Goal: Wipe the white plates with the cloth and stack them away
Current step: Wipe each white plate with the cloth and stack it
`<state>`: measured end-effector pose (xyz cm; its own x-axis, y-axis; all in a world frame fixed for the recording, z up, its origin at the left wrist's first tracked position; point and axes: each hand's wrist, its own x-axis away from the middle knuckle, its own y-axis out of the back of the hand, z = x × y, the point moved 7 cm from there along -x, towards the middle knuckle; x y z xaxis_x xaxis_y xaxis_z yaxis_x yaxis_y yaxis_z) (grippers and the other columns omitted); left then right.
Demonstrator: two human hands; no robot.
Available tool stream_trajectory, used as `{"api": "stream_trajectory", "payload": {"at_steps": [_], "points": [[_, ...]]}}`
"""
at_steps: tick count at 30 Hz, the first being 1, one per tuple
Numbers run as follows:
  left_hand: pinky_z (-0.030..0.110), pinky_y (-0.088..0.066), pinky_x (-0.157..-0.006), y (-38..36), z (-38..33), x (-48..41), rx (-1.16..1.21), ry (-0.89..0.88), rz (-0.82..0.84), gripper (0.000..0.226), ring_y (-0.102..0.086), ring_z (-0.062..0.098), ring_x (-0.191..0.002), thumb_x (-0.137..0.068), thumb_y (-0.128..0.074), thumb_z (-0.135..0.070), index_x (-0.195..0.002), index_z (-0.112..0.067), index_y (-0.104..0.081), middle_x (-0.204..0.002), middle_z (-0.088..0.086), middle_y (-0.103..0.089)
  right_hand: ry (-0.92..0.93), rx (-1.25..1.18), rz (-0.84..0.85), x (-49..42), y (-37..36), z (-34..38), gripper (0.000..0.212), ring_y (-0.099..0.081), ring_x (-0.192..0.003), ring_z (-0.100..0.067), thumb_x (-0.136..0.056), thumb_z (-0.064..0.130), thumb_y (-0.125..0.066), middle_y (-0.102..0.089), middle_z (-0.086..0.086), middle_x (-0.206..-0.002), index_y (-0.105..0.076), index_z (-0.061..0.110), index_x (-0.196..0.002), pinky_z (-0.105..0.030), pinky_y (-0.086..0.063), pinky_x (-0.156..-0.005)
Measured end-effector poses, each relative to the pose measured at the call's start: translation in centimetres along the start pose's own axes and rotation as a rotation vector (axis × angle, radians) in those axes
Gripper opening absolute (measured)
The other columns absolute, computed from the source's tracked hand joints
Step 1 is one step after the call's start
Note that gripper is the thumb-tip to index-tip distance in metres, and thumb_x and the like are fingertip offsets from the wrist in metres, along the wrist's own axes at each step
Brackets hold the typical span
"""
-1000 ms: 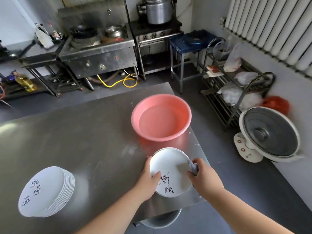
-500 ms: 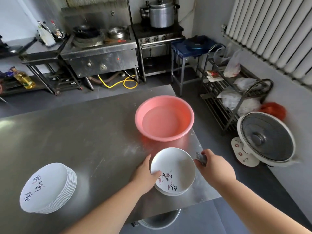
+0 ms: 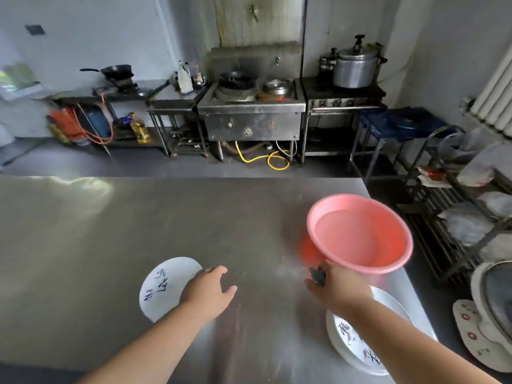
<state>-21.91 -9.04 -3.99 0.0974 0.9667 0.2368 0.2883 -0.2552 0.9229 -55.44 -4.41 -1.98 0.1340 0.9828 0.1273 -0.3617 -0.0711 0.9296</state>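
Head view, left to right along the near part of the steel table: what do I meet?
white plate → left hand → right hand gripping the cloth. The pink basin and the stacked plates overlap the right hand, so I leave them out.

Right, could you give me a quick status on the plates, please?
Left hand open, at the rim of the left white plate. Right hand grips the cloth. Plate stack under right forearm. Pink basin close ahead of right hand.

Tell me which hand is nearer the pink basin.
Right. The right hand is just beside the basin; the left hand lies well to its left, by a plate.
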Motion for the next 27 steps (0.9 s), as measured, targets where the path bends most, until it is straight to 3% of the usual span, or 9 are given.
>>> {"api": "stream_trajectory", "payload": {"at_steps": [3,7,10,14,20,27], "points": [[0.036,-0.05,-0.094,1.9,5.7,-0.1,-0.034,0.056,-0.009,0.043,-0.058,0.022,-0.123,-0.095,-0.052,-0.061,-0.128,-0.034,-0.054,-0.124,-0.008,-0.062,0.045,0.029,0.044,-2.0,-1.9,5.9,0.048,-0.057,-0.074,-0.017,-0.085,0.075,-0.05,-0.058,0.009,-0.076,-0.049,0.028,-0.09,-0.031,-0.041,-0.06],[0.031,-0.049,-0.097,3.5,13.1,0.2,-0.038,0.182,-0.039,0.051,-0.055,0.016,-0.129,-0.096,-0.052,-0.056,-0.142,-0.034,-0.051,-0.14,-0.011,-0.057,0.089,0.074,0.133,-4.1,-5.1,13.6,0.049,-0.063,-0.081,-0.022,-0.086,0.076,-0.047,-0.062,0.007,-0.082,-0.05,0.027,-0.092,-0.03,-0.042,-0.062],[0.032,-0.05,-0.094,4.4,17.8,0.3,-0.005,0.235,-0.073,0.044,-0.059,0.018,-0.123,-0.097,-0.054,-0.049,-0.137,-0.031,-0.053,-0.136,-0.008,-0.06,0.065,0.081,0.214,-4.9,-8.0,18.5,0.048,-0.062,-0.065,-0.013,-0.087,0.075,-0.045,-0.061,0.009,-0.077,-0.05,0.027,-0.084,-0.026,-0.037,-0.051],[0.033,-0.051,-0.079,4.4,22.8,-0.5,-0.051,0.28,0.002,0.03,-0.064,0.023,-0.103,-0.1,-0.05,-0.054,-0.112,-0.026,-0.054,-0.111,-0.005,-0.068,0.032,0.068,0.295,-5.7,-11.8,23.4,0.044,-0.06,-0.044,-0.007,-0.086,0.07,-0.044,-0.065,0.009,-0.07,-0.053,0.028,-0.081,-0.021,-0.036,-0.043],[0.034,-0.041,-0.064,2.4,25.3,-2.9,-0.056,0.175,0.149,0.034,-0.059,0.023,-0.082,-0.102,-0.041,-0.054,-0.084,-0.027,-0.047,-0.086,-0.01,-0.059,-0.021,0.101,0.411,-7.1,-16.4,26.2,0.04,-0.063,-0.058,-0.013,-0.094,0.059,-0.047,-0.065,0.005,-0.068,-0.052,0.023,-0.079,-0.025,-0.037,-0.049],[0.03,-0.035,-0.054,2.1,25.8,-4.8,0.01,0.133,0.189,0.032,-0.051,0.017,-0.064,-0.098,-0.044,-0.046,-0.078,-0.022,-0.048,-0.08,-0.006,-0.061,-0.08,0.133,0.365,-7.2,-17.0,26.5,0.04,-0.062,-0.05,-0.012,-0.099,0.055,-0.044,-0.063,0.007,-0.068,-0.051,0.022,-0.078,-0.024,-0.033,-0.047]]}}
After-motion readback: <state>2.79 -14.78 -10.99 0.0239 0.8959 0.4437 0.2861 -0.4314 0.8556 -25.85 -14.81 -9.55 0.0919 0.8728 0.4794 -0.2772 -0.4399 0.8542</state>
